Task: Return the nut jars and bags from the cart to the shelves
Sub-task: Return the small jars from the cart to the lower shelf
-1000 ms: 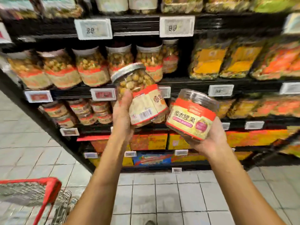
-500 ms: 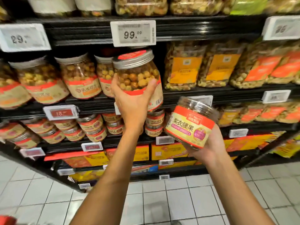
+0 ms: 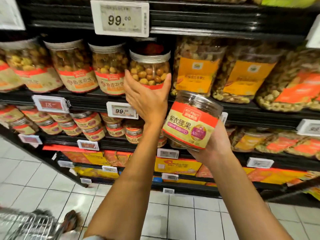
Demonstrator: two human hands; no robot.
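1. peanut jar [image 3: 149,70]: straight below the big 99.00 tag [image 3: 121,18], upright in the shelf row, silver lid on. Its label and base are hidden behind the left hand [image 3: 147,101], so can't tell if it sits on the shelf edge [image 3: 86,102].
2. left hand: curled round the jar's lower half, fingers on its left side, thumb on its right.
3. cashew jar [image 3: 190,125]: below and right of the tag, tilted. The right hand [image 3: 218,142] grips it from underneath. Its fingertips are hidden behind the jar.
4. Below-left of the tag: three matching jars [image 3: 72,66] in the same row, plus one more cut off at the frame edge.
5. Below-right of the tag: two yellow-label bags [image 3: 195,75]. Beyond them are orange-label bags [image 3: 294,89], blurred and cut off, so no count.
6. cart [image 3: 31,226]: far below-left of the tag, in the frame corner. It's blurred and cut off, contents unreadable.
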